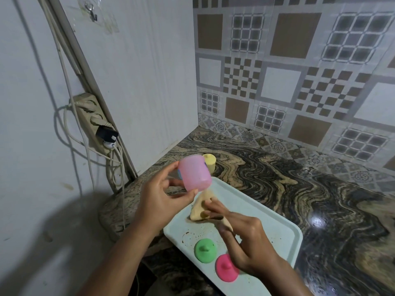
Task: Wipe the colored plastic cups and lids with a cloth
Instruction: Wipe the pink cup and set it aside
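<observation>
On the marbled countertop point(277, 171), head view: a pale tray point(277, 218) lies at an angle, with its near corner cut off by the bottom frame edge and brown stains on its near-left part.

The left hand point(162, 195) holds a pink cup point(194, 173) in the air over the tray's far-left corner. The thumb is under the lower rim and the fingers curl round the far side, mostly hidden by the cup. The cup is tilted, and which end is the mouth is hard to tell. A bluish patch at its left edge is too blurred to identify.

The right hand point(245, 238) is over the tray middle, fingers pinching a bunched cream cloth point(202, 208). The cloth's tip points up to just below the cup; touching or not, cannot tell. Part of the cloth is hidden under the fingers.

A green lid point(205, 251) sits on the near-left of the tray, knob up and fully visible. A pink lid point(224, 271) lies just beside it, its right side covered by the right hand.

A yellow cup point(210, 163) with its lid on stands on the counter past the tray, with its left part hidden behind the pink cup.

On the left wall a power strip point(92, 118) has plugs and cables hanging down, and the cable ends are lost behind the counter edge. A patterned tile wall point(299, 71) is at the back.
</observation>
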